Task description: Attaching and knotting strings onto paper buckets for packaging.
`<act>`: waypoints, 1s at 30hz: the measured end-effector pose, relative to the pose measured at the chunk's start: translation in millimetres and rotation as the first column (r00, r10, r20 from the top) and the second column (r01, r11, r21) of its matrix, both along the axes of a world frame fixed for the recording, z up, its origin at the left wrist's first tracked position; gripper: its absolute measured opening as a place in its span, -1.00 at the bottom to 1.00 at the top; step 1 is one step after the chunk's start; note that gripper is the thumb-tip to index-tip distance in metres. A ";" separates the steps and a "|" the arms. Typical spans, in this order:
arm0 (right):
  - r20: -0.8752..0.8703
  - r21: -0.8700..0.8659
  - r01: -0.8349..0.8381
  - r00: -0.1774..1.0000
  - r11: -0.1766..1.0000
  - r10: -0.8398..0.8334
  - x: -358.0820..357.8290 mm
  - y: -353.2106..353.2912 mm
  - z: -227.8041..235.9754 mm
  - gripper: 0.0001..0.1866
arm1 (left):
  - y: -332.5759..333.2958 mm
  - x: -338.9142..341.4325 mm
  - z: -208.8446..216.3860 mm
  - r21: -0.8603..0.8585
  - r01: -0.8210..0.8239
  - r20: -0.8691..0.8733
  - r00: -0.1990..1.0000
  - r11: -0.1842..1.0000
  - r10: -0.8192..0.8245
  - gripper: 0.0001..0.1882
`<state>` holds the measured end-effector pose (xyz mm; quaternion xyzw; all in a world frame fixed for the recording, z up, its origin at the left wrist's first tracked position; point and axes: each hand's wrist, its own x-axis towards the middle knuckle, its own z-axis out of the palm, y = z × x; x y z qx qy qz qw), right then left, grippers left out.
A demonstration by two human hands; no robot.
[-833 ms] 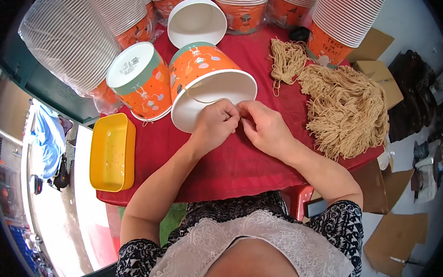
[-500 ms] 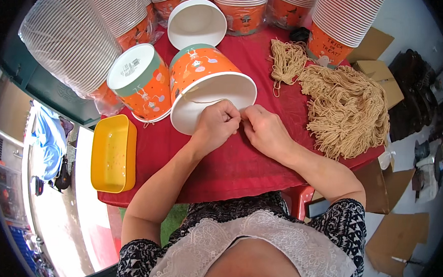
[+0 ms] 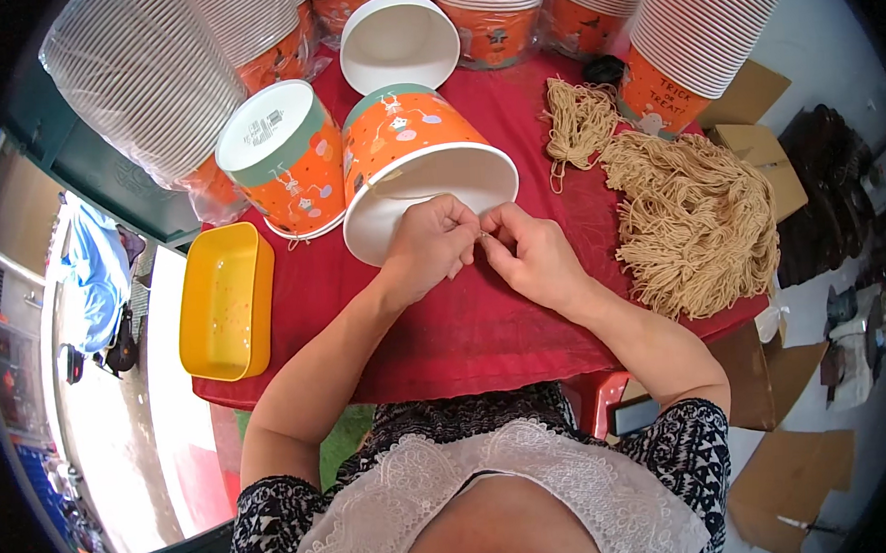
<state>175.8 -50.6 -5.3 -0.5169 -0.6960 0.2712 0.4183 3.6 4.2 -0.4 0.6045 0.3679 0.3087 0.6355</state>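
An orange paper bucket (image 3: pixel 405 128) with a green base band and party pictures lies on its side in front of me, its white open mouth tilted toward me. At the near rim, my left hand (image 3: pixel 431 242) is closed in a pinch. Close beside it on the right, my right hand (image 3: pixel 530 254) pinches too, thumb and forefinger meeting the left fingertips. Between them shows a short bit of thin beige cord (image 3: pixel 482 235); the fingers hide most of it. Left of this bucket, a matching bucket (image 3: pixel 303 184) stands upside down, with a cord end at its rim.
A yellow plastic tub (image 3: pixel 226 308) sits at the table's left edge. Beige cords lie in a large heap (image 3: pixel 696 223) and a small bundle (image 3: pixel 577 124) on the right of the red cloth (image 3: pixel 447 346). Another white-lined bucket (image 3: pixel 399 43) and several bucket stacks (image 3: pixel 137 82) line the back.
My right hand's fingers have opened slightly into a clearer pinch, and the cord bit now shows between both hands. The cord seen across the bucket's mouth is harder to make out.
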 end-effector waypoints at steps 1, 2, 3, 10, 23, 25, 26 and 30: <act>0.018 0.032 0.015 1.000 0.999 -0.016 -0.4 1.3 -3.0 -0.85 | -0.4 0.2 -1.0 -0.001 0.000 0.000 1.000 1.000 0.000 -0.93; 0.035 0.064 0.030 0.999 0.998 -0.032 -0.8 2.5 -5.6 -0.85 | -0.9 0.6 -2.0 0.004 -0.013 0.001 1.000 1.000 0.013 -0.94; 0.035 0.063 0.031 0.999 0.998 -0.033 -1.3 3.5 -7.6 -0.85 | -1.3 0.9 -2.6 0.010 -0.025 0.002 1.000 1.000 0.025 -0.94; 0.021 0.105 0.094 0.995 0.990 -0.097 -3.0 5.8 -11.9 -0.89 | -3.2 1.5 2.0 0.009 -0.025 -0.006 1.000 1.000 0.025 -0.92; 0.027 0.106 0.101 0.994 0.989 -0.105 -2.0 7.9 -15.0 -0.92 | -5.4 0.7 -1.2 0.171 -0.078 -0.070 0.993 0.982 0.091 -0.87; 0.034 0.094 0.099 0.994 0.991 -0.102 -2.3 7.4 -14.7 -0.91 | -5.0 -1.0 -6.0 0.307 -0.097 -0.107 0.985 0.947 0.136 -0.88; 0.041 0.082 0.099 0.994 0.992 -0.103 -1.8 7.3 -14.7 -0.91 | -6.0 -1.3 -4.8 0.462 -0.062 -0.204 0.963 0.885 0.174 -0.91; 0.054 0.059 0.102 0.993 0.993 -0.106 -3.3 5.6 -10.2 -0.89 | -5.8 -1.2 -2.2 0.567 0.024 -0.356 0.909 0.823 0.219 -0.92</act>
